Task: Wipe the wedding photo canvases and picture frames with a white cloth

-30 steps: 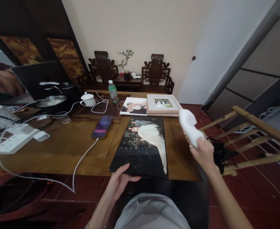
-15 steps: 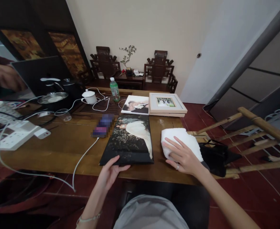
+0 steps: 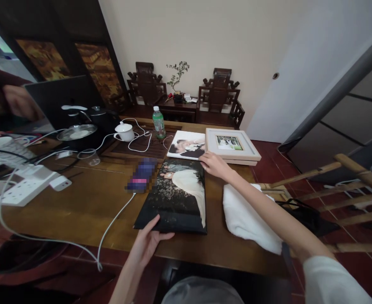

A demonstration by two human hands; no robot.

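Photo panel [image 3: 175, 195], a dark borderless print of a figure in a long white gown, lies flat on the wooden counter [image 3: 87, 198] with its near edge close to the counter's front rim. Left hand [image 3: 146, 242] grips the panel's near left corner, thumb on the top face and the other fingers tucked beneath the edge. Right hand [image 3: 215, 165] reaches across to the panel's far right corner, fingers loosely spread and resting at that corner, closed on nothing. White cloth [image 3: 247, 217] lies crumpled on the counter just right of the panel, under the outstretched right forearm. Beyond the panel sit a second unframed photo print [image 3: 187, 145] and, beside it on the right, a stack of pale framed pictures [image 3: 232, 144]. A phone [image 3: 142, 175] with a white charging cable [image 3: 113, 221] lies touching the panel's left edge. Farther left stand a white power strip [image 3: 24, 185], a clear plastic cup [image 3: 89, 157], a white lidded cup [image 3: 124, 131] and a green bottle [image 3: 158, 122]. Another person's hand [image 3: 21, 103] shows, blurred, at the far left.
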